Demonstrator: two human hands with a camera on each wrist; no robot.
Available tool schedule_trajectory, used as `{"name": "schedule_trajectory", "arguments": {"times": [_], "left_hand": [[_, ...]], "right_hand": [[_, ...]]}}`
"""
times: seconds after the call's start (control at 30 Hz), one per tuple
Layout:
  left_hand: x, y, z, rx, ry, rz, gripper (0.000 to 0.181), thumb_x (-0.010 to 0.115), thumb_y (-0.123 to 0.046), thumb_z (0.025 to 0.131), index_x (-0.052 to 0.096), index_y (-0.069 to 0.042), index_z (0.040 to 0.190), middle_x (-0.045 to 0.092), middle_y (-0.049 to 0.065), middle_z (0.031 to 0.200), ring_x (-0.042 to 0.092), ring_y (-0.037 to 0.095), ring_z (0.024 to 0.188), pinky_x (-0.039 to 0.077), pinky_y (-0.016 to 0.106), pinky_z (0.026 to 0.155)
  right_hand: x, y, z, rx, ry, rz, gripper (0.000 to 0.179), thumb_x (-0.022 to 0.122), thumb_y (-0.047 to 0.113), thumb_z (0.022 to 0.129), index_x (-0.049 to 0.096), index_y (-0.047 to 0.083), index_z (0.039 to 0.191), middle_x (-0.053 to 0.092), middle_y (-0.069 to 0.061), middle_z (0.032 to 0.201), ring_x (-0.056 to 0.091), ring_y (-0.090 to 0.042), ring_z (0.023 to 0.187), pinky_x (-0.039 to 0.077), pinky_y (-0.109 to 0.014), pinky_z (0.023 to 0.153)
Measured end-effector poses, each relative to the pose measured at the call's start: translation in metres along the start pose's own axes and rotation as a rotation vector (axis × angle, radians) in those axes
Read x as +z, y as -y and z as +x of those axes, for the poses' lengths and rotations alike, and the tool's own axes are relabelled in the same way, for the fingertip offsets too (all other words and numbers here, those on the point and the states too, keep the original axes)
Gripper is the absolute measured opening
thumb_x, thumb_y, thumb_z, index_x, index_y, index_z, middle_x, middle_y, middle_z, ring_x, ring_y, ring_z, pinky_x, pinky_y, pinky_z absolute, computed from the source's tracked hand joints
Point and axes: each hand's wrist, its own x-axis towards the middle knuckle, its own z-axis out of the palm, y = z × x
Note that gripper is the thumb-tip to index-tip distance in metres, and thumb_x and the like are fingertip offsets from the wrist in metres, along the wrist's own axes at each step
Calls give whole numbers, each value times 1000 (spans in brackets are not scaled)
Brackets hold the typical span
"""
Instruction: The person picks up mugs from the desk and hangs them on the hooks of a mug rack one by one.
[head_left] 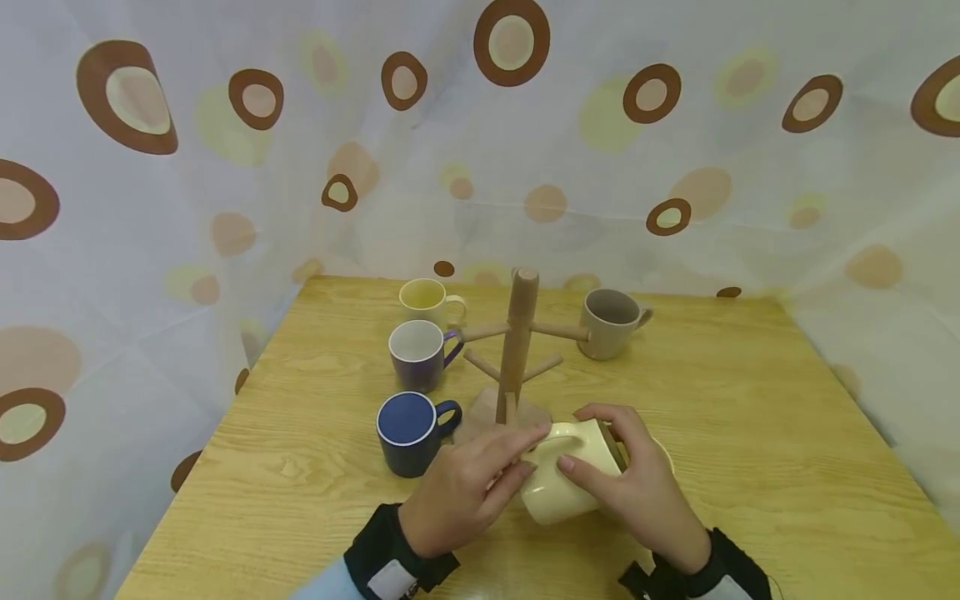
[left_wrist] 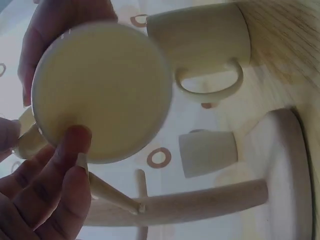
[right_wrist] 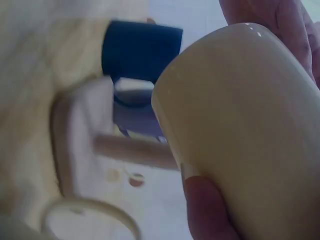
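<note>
A cream mug [head_left: 558, 487] is held tilted in front of the wooden mug tree [head_left: 517, 350], its handle uppermost. My right hand [head_left: 641, 492] grips its body near the rim, thumb along the side. From the other side my left hand [head_left: 468, 487] has its fingertips at the handle and the base; the left wrist view shows the round base [left_wrist: 105, 90] with fingertips against it. Behind my right hand stands a second cream mug [left_wrist: 200, 40], mostly hidden in the head view. All the pegs I can see on the tree are bare.
Left of the tree, a navy mug [head_left: 408, 442], a purple mug [head_left: 417, 358] and a pale yellow mug [head_left: 422, 304] stand in a row. At the back right is a grey-beige mug [head_left: 611, 325]. A patterned cloth [head_left: 540, 150] hangs behind the wooden table [head_left: 300, 467].
</note>
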Motion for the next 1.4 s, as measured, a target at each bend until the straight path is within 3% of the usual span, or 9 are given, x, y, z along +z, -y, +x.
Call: {"name": "schedule_trajectory", "arguments": {"times": [0.1, 0.23, 0.37, 0.5, 0.7, 1.0, 1.23, 1.4], "left_hand": [[-1, 3, -4, -45, -3, 16, 36, 56, -14, 93, 56, -13, 129, 71, 3, 106, 61, 0, 89, 53, 14, 67], [-2, 11, -9, -104, -6, 102, 35, 54, -12, 93, 58, -15, 128, 72, 2, 102, 59, 0, 74, 49, 12, 57], [0, 18, -12, -164, 0, 182, 37, 51, -11, 94, 57, -20, 129, 71, 1, 98, 55, 1, 67, 44, 12, 48], [3, 25, -15, -239, 17, 202, 37, 50, -14, 96, 56, -23, 131, 71, 1, 97, 53, 2, 61, 41, 13, 44], [7, 31, -15, -306, 22, 220, 39, 52, -13, 95, 56, -25, 132, 71, 3, 101, 57, 7, 63, 46, 20, 45], [14, 37, -8, -316, 29, 362, 42, 56, -11, 93, 56, -29, 131, 70, 2, 93, 59, 10, 60, 49, 27, 43], [16, 41, -5, -212, 83, 479, 52, 57, -8, 90, 48, -28, 138, 66, 7, 94, 50, 10, 51, 44, 24, 40], [16, 43, -4, -170, 160, 490, 59, 56, -8, 90, 42, -31, 142, 65, 12, 105, 59, 14, 64, 51, 28, 46]], "right_hand": [[11, -6, 1, 56, 55, 61, 46, 71, 30, 82, 50, 17, 121, 47, -11, 121, 47, -27, 93, 48, -38, 68], [29, -15, 5, 98, 74, 126, 49, 69, 31, 85, 48, 14, 125, 46, -13, 126, 50, -28, 96, 49, -39, 71], [41, -23, 9, 68, 55, 140, 46, 63, 29, 89, 48, 13, 129, 45, -15, 133, 46, -30, 112, 46, -54, 87], [47, -26, 12, 25, 49, 122, 47, 58, 30, 93, 46, 12, 134, 42, -19, 137, 33, -30, 129, 27, -67, 103], [49, -27, 19, -4, 79, 60, 49, 52, 34, 96, 43, 10, 137, 41, -21, 138, 33, -31, 129, 29, -66, 103], [53, -29, 26, 9, 124, 5, 57, 41, 38, 100, 28, 7, 145, 31, -22, 146, 27, -34, 133, 28, -65, 104], [56, -30, 31, 41, 116, 3, 64, 38, 42, 100, 18, 6, 149, 23, -22, 152, 22, -32, 136, 24, -63, 108], [56, -30, 28, 31, 110, -22, 66, 40, 42, 99, 16, 8, 150, 21, -22, 152, 20, -32, 136, 24, -63, 108]]}}
